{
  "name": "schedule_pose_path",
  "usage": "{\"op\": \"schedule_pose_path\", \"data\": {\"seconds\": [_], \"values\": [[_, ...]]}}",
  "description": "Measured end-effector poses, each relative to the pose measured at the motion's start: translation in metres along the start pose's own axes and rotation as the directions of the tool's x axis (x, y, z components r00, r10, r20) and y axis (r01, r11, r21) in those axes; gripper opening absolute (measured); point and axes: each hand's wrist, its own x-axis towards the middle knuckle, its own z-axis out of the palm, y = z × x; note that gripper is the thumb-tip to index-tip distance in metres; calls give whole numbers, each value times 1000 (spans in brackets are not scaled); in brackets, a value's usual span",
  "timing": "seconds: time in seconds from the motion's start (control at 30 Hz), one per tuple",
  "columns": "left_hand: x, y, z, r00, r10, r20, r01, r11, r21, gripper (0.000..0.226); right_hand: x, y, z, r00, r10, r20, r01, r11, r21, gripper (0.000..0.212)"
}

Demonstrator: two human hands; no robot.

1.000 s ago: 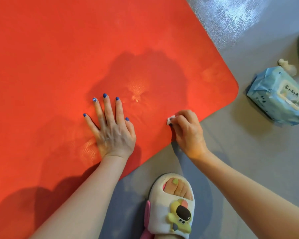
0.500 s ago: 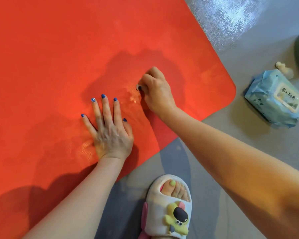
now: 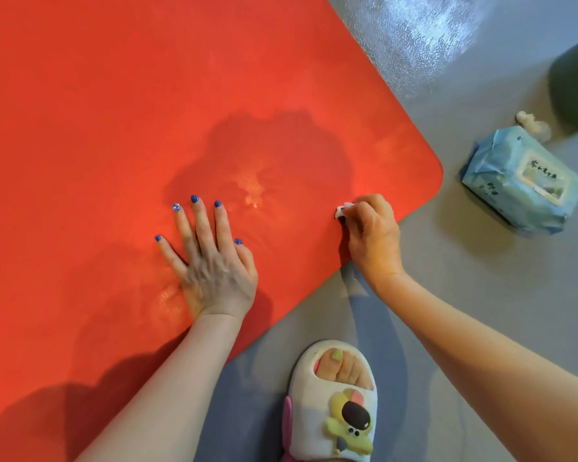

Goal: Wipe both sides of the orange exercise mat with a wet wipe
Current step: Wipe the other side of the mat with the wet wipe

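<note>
- Head view: the orange mat (image 3: 147, 128) lay flat on the grey floor (image 3: 481, 295), filling the left and far part.
- The left hand (image 3: 214, 261) pressed on the mat with straight, spread fingers.
- The right hand (image 3: 372, 235), fingers curled, pinched a white wet wipe (image 3: 342, 210) on the mat near its right corner.
- A blue wipes pack (image 3: 521, 181) lay on the floor at the right.

Bright overhead light, floor (image 3: 424, 38) glare

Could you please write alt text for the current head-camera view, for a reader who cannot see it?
A person's right hand rubs a balled wet wipe on an orange exercise mat near its corner, while the left hand presses flat on it. A blue wipes pack lies on the grey floor.
</note>
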Motion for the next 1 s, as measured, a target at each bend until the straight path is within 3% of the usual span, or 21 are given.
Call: {"op": "schedule_pose_path", "data": {"seconds": [0.13,0.27,0.37,0.43,0.5,0.57,0.63,0.7,0.77,0.87,1.0], "values": [[2,3,-1,1000,-24,1,24,1000,-5,63,-15,6,-1,993,-113,22,112,993,42,27],[0,4,-3,999,-34,26,34,999,5,64,1,29,-15,986,-166,29,167,986,-22,17],[0,4,-3,999,-26,39,25,999,25,65,40,61,-31,974,180,-139,-186,982,-37,12],[1,5,-4,999,-28,45,26,999,29,65,48,67,-31,934,311,-174,-328,942,-76,12],[0,5,-5,999,-24,46,23,999,33,66,38,51,-20,957,237,-169,-255,963,-92,11],[2,6,-5,999,-17,41,15,999,40,66,20,30,-10,997,38,-64,-42,997,-57,12],[2,6,-5,999,-20,41,18,999,40,66,14,29,-12,983,-167,77,167,986,-4,12],[1,5,-4,999,-24,42,22,999,44,66,29,45,-22,962,-249,109,252,968,-17,12],[1,6,-3,999,-27,42,25,998,52,66,52,64,-31,999,-49,-21,48,998,-46,13],[2,7,-3,999,-27,35,25,999,39,67,71,72,-25,934,287,-213,-303,952,-47,10],[3,8,-3,999,-37,28,35,998,59,66,63,71,-12,900,339,-273,-355,935,-12,13]]}}
